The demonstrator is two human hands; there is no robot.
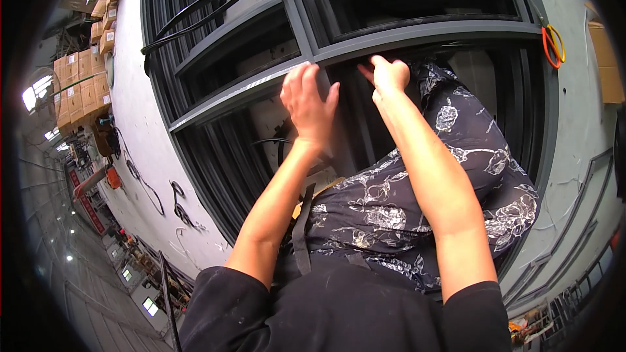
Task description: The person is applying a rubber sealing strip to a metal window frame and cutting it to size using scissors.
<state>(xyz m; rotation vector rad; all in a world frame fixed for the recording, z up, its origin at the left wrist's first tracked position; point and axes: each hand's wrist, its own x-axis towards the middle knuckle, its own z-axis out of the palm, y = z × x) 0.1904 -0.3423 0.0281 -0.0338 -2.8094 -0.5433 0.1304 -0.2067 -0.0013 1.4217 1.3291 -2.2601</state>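
Note:
A large dark grey metal frame [303, 16] with crossbars lies in front of me. My left hand [306, 103] is at the middle crossbar, its fingertips on or just over the near edge and its thumb held apart. A pale, patterned strip [255, 81] runs along this bar to the left of those fingers. Just right of centre, my right hand [390, 78] is close under the same bar, fingers apart, some in shadow; nothing shows in it. Long black rubber-like strips [215, 0] loop over the frame's far left part.
Scissors [553, 45] with orange and yellow handles lie at the frame's right end. Bundled dark profiles [218, 156] line the left side beneath the bars. Cardboard boxes [81, 85] are stacked at the far left. Black cord pieces [182, 205] lie on the pale surface at left.

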